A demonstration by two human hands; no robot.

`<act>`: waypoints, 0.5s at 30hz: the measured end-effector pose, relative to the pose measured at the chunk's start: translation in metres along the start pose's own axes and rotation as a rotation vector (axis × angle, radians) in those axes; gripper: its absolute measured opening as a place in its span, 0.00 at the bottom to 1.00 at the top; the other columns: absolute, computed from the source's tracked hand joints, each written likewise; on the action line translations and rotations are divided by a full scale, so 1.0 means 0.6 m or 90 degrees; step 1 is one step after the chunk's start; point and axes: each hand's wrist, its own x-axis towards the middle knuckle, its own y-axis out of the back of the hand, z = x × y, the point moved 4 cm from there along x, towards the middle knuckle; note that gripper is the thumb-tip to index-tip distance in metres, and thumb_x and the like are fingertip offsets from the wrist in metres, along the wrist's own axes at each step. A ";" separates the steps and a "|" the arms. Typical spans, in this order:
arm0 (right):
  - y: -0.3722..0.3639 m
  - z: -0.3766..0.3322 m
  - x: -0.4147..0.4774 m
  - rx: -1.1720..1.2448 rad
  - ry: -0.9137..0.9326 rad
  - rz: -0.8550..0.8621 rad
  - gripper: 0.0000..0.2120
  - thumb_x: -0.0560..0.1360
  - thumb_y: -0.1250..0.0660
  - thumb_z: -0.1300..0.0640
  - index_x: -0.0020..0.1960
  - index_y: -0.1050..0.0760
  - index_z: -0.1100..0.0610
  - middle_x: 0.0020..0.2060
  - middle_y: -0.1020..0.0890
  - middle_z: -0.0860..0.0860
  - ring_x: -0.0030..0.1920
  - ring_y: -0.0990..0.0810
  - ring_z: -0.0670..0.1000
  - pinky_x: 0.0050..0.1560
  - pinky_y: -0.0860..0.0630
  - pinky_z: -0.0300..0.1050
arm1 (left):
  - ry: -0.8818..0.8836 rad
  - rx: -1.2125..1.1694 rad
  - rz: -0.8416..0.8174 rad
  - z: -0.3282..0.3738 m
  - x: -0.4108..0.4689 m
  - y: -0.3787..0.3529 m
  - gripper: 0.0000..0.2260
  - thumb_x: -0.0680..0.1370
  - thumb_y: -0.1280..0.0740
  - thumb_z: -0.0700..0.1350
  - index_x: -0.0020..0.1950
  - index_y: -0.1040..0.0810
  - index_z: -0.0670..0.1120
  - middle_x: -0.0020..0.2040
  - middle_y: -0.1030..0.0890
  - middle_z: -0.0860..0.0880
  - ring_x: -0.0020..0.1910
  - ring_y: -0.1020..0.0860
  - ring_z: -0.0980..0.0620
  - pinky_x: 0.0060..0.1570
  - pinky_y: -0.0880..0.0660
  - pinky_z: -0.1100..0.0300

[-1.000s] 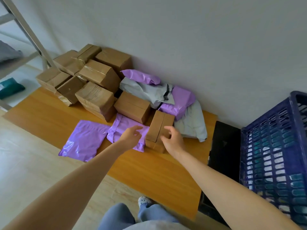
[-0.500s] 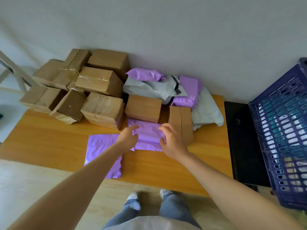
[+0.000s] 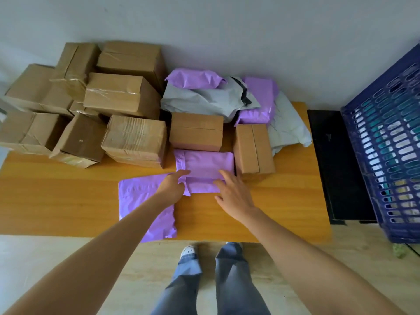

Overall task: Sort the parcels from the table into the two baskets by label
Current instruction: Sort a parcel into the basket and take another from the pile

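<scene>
A folded purple mailer [image 3: 204, 169] lies on the wooden table [image 3: 68, 201] in front of a small brown box [image 3: 196, 130]. My left hand [image 3: 171, 186] pinches its left edge: one finger lies on top and the edge covers the other fingers. My right hand [image 3: 235, 194] rests with spread, straight fingers on its near right corner. A second brown box [image 3: 253, 148] lies just right of the mailer. One flat purple mailer [image 3: 141, 201] lies under my left forearm. A blue slatted basket [image 3: 386, 144] stands at the right; only this one basket is in view.
Several taped brown boxes [image 3: 122, 98] are piled at the back left. Grey and purple bags [image 3: 204, 98] are heaped against the wall. A black slab [image 3: 329, 160] sits between the table and the basket. My legs stand at the table's front edge.
My right hand left the brown box and came down on the purple mailer's right corner. My left hand stayed at the mailer's left edge. The view swung to look down on the table.
</scene>
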 end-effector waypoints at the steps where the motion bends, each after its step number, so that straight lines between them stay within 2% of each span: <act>1: -0.008 -0.001 0.000 -0.001 0.002 -0.004 0.18 0.72 0.28 0.57 0.61 0.23 0.60 0.68 0.29 0.60 0.67 0.27 0.59 0.67 0.32 0.53 | -0.008 -0.001 0.001 -0.001 0.002 0.000 0.26 0.75 0.46 0.29 0.68 0.26 0.49 0.68 0.27 0.44 0.55 0.24 0.46 0.43 0.26 0.61; 3: -0.015 -0.003 0.004 -0.020 0.024 0.015 0.18 0.62 0.21 0.59 0.51 0.18 0.59 0.60 0.21 0.60 0.56 0.19 0.59 0.54 0.22 0.50 | -0.017 -0.007 -0.001 -0.004 0.006 -0.003 0.27 0.75 0.46 0.28 0.67 0.25 0.49 0.67 0.26 0.44 0.57 0.24 0.45 0.44 0.26 0.60; 5: -0.017 -0.009 0.010 -0.039 0.054 0.038 0.19 0.56 0.18 0.60 0.46 0.17 0.58 0.56 0.19 0.59 0.51 0.17 0.58 0.47 0.20 0.48 | -0.017 -0.021 -0.007 -0.009 0.010 -0.005 0.26 0.75 0.46 0.28 0.65 0.24 0.50 0.66 0.25 0.44 0.52 0.24 0.47 0.37 0.29 0.65; 8: -0.020 -0.014 0.019 -0.064 0.105 0.056 0.19 0.54 0.18 0.62 0.42 0.18 0.59 0.54 0.18 0.58 0.51 0.18 0.58 0.46 0.19 0.47 | 0.004 -0.061 -0.008 -0.018 0.013 -0.008 0.25 0.76 0.45 0.28 0.65 0.23 0.49 0.64 0.24 0.45 0.44 0.25 0.48 0.33 0.32 0.71; 11: -0.017 -0.015 0.028 -0.084 0.149 0.078 0.17 0.53 0.18 0.63 0.39 0.19 0.59 0.52 0.18 0.59 0.51 0.18 0.58 0.47 0.20 0.47 | 0.018 -0.098 -0.010 -0.024 0.013 -0.004 0.24 0.77 0.44 0.28 0.66 0.24 0.48 0.56 0.23 0.46 0.37 0.27 0.47 0.29 0.34 0.72; 15: -0.017 -0.008 0.033 -0.044 0.144 0.080 0.16 0.53 0.19 0.66 0.37 0.20 0.60 0.52 0.18 0.60 0.50 0.17 0.59 0.47 0.19 0.48 | 0.007 -0.127 -0.014 -0.033 0.017 0.003 0.23 0.78 0.42 0.30 0.60 0.25 0.57 0.52 0.25 0.47 0.43 0.30 0.48 0.35 0.32 0.66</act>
